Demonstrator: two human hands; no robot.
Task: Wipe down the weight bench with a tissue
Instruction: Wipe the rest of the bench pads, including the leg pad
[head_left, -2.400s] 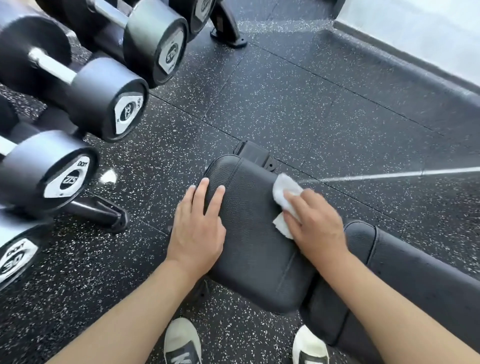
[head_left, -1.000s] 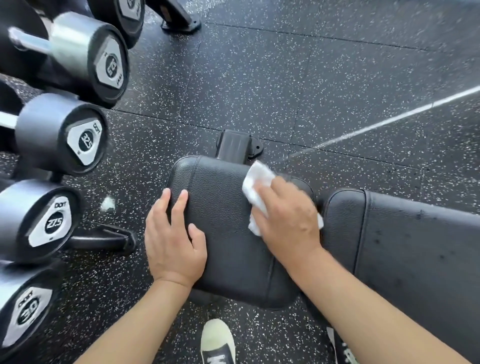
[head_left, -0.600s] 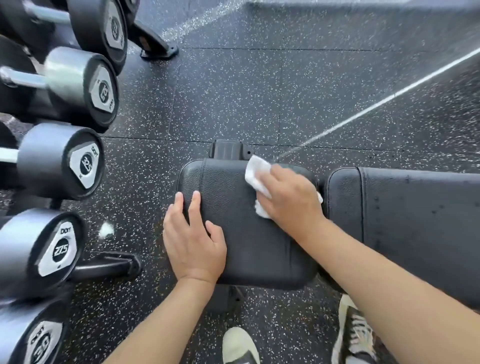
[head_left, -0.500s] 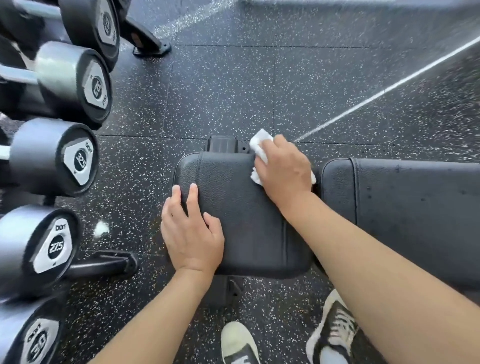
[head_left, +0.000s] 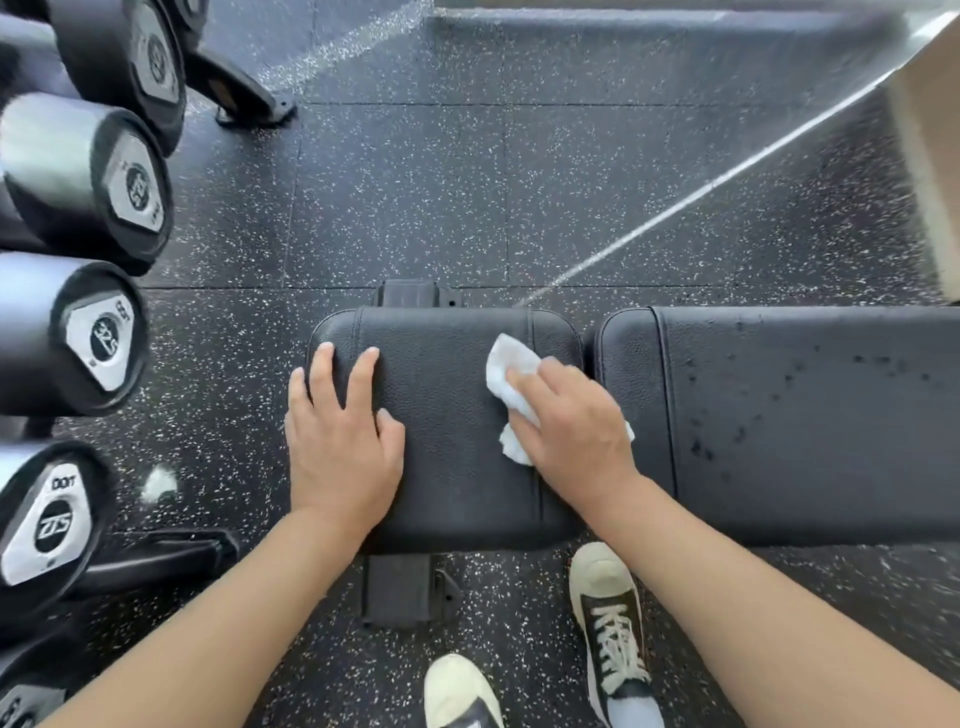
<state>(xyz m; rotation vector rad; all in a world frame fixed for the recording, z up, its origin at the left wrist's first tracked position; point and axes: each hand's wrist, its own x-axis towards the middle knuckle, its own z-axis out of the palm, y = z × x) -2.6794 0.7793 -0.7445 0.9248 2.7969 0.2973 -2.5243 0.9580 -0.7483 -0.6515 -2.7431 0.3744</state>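
Observation:
The black padded weight bench lies across the middle of the view: a short seat pad on the left and a longer back pad on the right, which carries dark wet specks. My right hand presses a crumpled white tissue flat onto the right part of the seat pad with straight fingers. My left hand rests flat on the pad's left end, fingers spread near its corner.
A rack of black dumbbells juts out along the left edge. The bench's metal frame shows under the seat pad. My two shoes stand on the speckled rubber floor by the bench's near side. A pale block stands at the right edge.
My right hand has slid the tissue from the seat pad's far edge back toward me along its right side. The left hand has stayed on the pad's left end.

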